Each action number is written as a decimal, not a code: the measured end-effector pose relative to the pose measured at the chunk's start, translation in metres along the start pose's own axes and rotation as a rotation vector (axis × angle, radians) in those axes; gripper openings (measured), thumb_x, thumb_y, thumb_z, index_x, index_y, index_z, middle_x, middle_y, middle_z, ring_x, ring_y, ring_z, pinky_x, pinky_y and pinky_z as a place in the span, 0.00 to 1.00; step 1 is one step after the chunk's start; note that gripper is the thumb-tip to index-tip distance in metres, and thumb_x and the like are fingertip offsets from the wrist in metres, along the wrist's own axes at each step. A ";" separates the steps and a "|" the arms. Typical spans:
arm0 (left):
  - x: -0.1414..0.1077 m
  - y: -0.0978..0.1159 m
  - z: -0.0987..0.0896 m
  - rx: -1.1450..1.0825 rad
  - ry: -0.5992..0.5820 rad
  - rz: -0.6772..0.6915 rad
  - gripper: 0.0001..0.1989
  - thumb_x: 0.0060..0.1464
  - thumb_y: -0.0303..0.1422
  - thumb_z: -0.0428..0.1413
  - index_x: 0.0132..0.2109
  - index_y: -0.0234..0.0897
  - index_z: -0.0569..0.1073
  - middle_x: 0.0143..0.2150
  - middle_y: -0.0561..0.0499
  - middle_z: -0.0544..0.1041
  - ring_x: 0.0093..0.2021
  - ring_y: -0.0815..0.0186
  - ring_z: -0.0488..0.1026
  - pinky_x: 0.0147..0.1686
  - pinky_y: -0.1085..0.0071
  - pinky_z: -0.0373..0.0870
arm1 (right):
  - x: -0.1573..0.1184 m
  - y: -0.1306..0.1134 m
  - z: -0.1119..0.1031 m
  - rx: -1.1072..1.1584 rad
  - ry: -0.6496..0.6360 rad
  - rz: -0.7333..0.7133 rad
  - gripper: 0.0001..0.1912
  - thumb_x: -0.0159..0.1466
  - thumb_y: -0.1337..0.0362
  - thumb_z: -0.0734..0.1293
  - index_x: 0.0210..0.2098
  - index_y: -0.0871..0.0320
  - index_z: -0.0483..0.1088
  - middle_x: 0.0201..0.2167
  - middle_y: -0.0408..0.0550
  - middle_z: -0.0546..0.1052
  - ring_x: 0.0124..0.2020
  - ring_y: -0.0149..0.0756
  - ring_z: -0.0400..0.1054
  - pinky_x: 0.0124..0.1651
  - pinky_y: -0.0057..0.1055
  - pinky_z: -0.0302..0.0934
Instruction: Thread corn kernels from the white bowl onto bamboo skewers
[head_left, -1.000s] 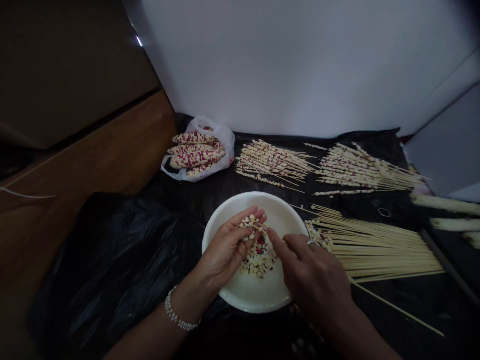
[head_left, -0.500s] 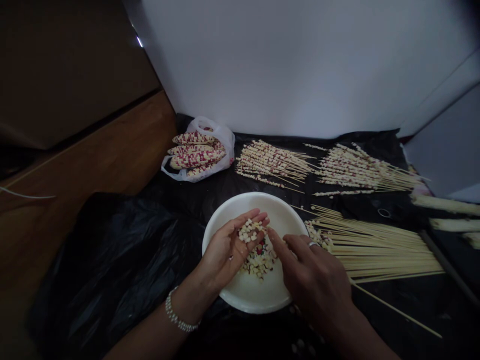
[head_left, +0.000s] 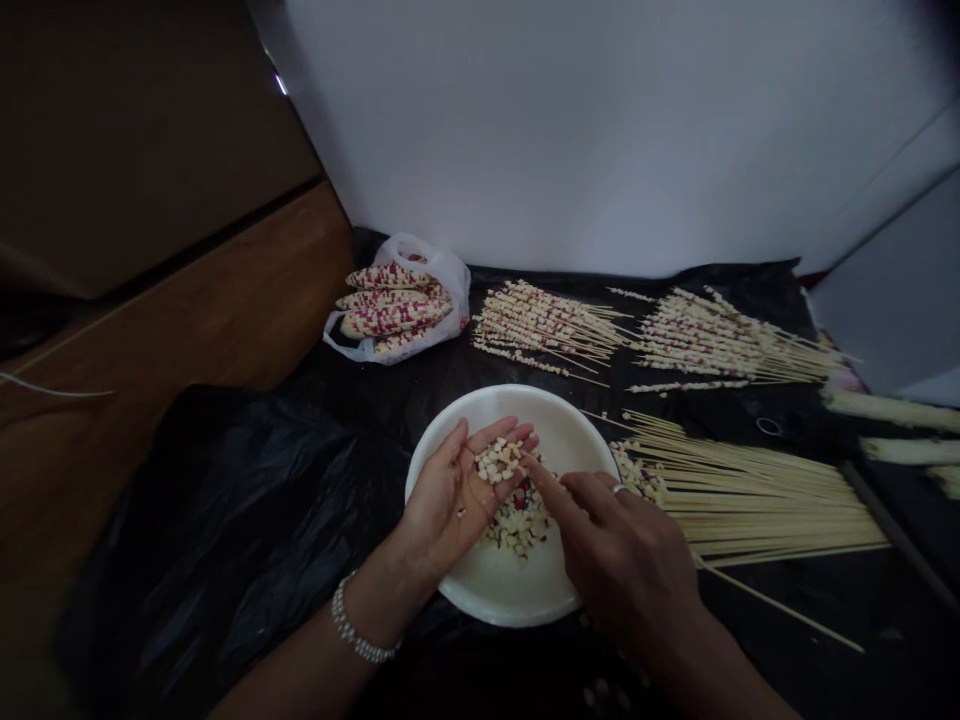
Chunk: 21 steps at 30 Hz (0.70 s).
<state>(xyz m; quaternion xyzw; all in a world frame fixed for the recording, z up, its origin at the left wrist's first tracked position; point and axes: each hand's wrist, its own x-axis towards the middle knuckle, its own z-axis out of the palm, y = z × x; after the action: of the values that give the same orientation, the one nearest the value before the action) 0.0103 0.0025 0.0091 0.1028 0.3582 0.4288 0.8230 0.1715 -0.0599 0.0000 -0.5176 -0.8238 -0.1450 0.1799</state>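
My left hand is palm up over the white bowl, cupped round a small heap of pale corn kernels. More kernels, pale with some dark red, lie in the bowl below it. My right hand, with a ring on one finger, is closed on a thin skewer, whose rear end sticks out to the lower right. Its index finger reaches to the kernels in my left palm. The skewer's front end is hidden by the fingers.
Corn cobs lie in a white plastic bag at the back. Right of it are two piles of kernel-threaded skewers. Bare skewers and loose kernels lie right of the bowl, on black plastic sheeting. Bare cobs are far right.
The skewer's rear end has shifted up and left with my right hand. My right index finger has moved slightly left, and my left thumb has lifted away from the kernels.
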 end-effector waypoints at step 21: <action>0.001 -0.003 -0.002 -0.010 0.019 -0.027 0.14 0.56 0.22 0.51 0.49 0.26 0.72 0.50 0.40 0.75 0.54 0.59 0.70 0.56 0.65 0.66 | 0.001 0.005 0.004 -0.051 0.011 0.120 0.26 0.59 0.75 0.59 0.55 0.55 0.67 0.30 0.47 0.74 0.28 0.32 0.65 0.27 0.28 0.55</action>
<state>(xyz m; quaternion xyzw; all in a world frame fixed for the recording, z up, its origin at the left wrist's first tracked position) 0.0112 0.0009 0.0054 0.0895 0.3653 0.4203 0.8258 0.1747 -0.0553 -0.0030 -0.5698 -0.7863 -0.1579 0.1795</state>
